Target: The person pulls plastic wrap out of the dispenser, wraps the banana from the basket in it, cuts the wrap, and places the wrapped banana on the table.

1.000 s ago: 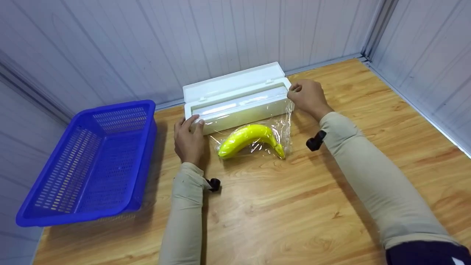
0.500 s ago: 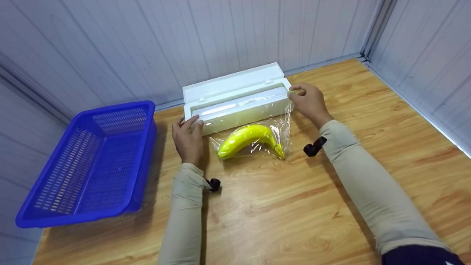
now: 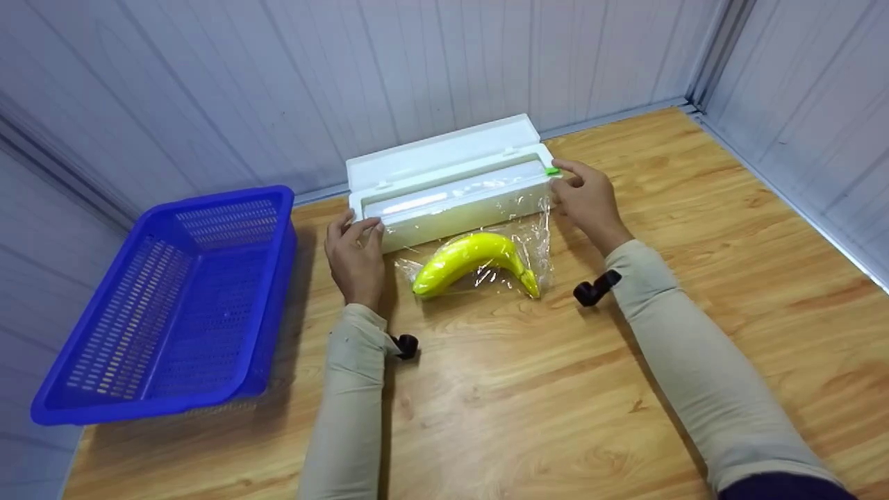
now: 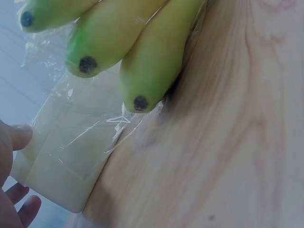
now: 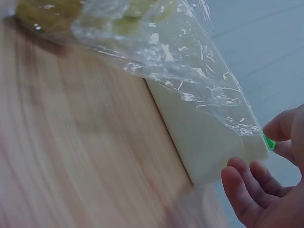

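Note:
A white cling film box (image 3: 465,201) stands with its lid raised at the back of the table, a film roll (image 3: 451,194) inside. Clear film (image 3: 535,243) hangs from its front edge over a bunch of yellow bananas (image 3: 472,260), whose dark tips show in the left wrist view. My left hand (image 3: 355,260) holds the box's left end, thumb at the front edge. At the right end, my right hand (image 3: 587,201) pinches a small green slider cutter (image 3: 552,171) between thumb and forefinger. Its other fingers are loosely bent beside the box in the right wrist view.
A blue perforated basket (image 3: 271,305) stands on the left of the wooden table (image 3: 500,403). White panel walls (image 3: 444,69) rise close behind the box and along the right side.
My right hand has lowered slightly and its grip has shifted, so the green slider now shows plainly at the box's right end. The left hand, box and bananas stay nearly in place.

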`<state>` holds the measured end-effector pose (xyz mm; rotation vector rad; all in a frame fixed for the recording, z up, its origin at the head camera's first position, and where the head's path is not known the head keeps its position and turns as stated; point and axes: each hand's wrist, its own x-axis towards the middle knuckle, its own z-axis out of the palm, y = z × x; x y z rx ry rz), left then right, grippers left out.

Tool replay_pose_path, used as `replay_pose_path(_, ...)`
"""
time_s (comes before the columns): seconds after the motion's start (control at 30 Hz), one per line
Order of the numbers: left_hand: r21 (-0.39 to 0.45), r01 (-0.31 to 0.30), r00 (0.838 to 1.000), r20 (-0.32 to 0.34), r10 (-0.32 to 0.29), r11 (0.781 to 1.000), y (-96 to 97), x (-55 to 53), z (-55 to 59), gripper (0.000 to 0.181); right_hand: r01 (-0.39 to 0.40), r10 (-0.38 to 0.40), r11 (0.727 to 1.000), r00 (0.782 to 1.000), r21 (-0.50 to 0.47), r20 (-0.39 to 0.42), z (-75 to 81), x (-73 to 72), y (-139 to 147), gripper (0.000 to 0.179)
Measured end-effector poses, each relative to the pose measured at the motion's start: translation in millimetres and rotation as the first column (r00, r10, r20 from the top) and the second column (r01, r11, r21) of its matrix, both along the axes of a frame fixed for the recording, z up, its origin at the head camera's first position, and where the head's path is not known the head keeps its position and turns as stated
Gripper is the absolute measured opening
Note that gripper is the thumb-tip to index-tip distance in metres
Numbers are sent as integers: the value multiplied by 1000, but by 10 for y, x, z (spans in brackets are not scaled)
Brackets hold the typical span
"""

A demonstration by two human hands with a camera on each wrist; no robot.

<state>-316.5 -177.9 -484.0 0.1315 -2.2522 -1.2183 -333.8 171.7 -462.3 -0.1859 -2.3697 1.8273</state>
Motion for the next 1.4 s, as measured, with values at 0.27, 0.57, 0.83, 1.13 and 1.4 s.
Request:
replay_pose_path(0.27,-4,9,1000,-2,-9,1000,0,29,-6,11,-39,36,995,999,-87,-30,-64,91,20,49)
replay_pose_path(0.57,28,4,1000,-15,-4,1000,-24,50,10,10,-13,-2,970,998,-241,-64,-89,73,-58,44)
replay_pose_path(0.83,35,-3,995,-100,6,999,-17,52,28,9,-33,-1,975,988,-220,-153,-175,58,-128,27)
replay_pose_path(1.13,49,27,988,-156,-19,998,-4,46,32,8,-25,-6,966,993,-259,-115,-190,64,-97,21)
replay_pose_path(1.4,212,167,982,-122,-143,963,13,55,71,11,0,-11,960,999,-279,-37,-174,70,-71,23)
